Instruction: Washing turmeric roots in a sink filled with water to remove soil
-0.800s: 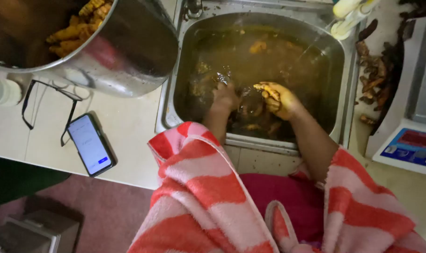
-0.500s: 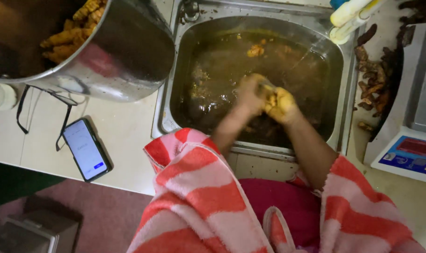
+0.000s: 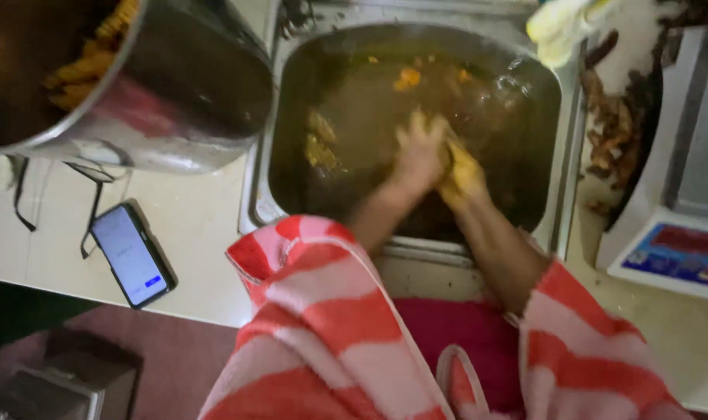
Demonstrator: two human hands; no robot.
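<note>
Both of my hands are pressed together over a steel sink filled with murky brown water. My left hand and my right hand close around a yellow-stained lump, which the motion blur keeps me from identifying. Yellow pieces float at the far side of the water, and more lie near the left wall. Red and white striped sleeves cover my arms.
A big steel pot with yellow pieces inside stands left of the sink. A lit phone and a dark cable lie on the pale counter. A scale and dark brown roots sit to the right.
My hands rose out of the water and came together, then shifted slightly left as the view tilted. The image has become blurred.
</note>
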